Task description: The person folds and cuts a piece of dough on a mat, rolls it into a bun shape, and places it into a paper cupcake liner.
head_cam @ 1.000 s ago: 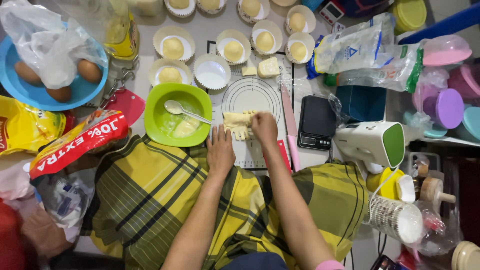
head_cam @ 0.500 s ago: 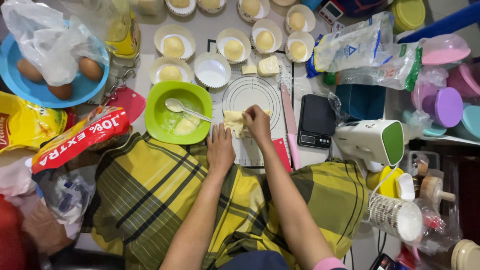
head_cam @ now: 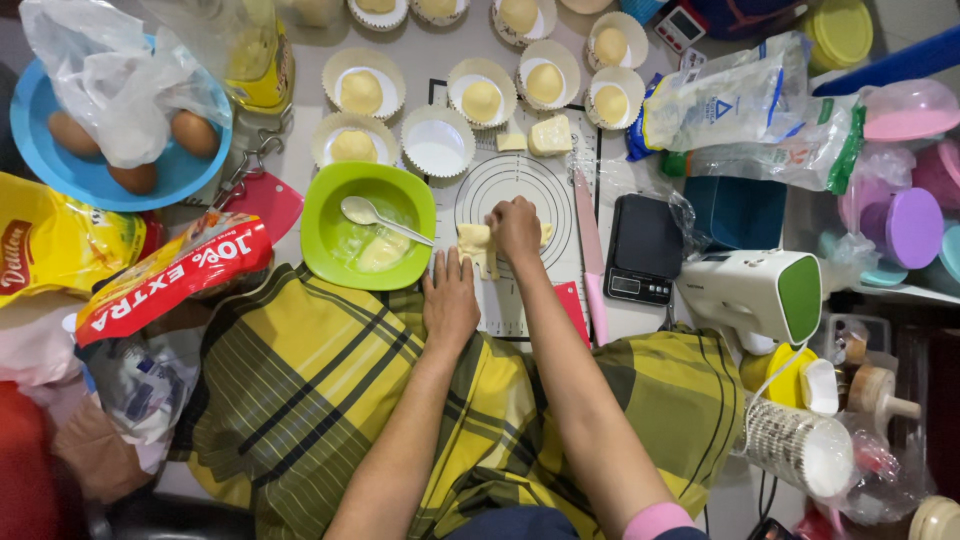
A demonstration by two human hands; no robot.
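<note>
Pale yellow dough piece (head_cam: 476,243), flattened, on white baking mat (head_cam: 520,185), beside green bowl (head_cam: 330,215)

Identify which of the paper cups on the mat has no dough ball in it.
The cup just above the green bowl, nearest the right hand. Its white bottom shows bare, while the others each hold a pale yellow ball.

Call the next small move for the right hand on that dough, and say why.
Probably pinch off a portion. The right hand is closed on the pale dough on the baking mat, the left hand rests flat beside it, and one paper cup is empty while neighbours hold dough balls.
</note>
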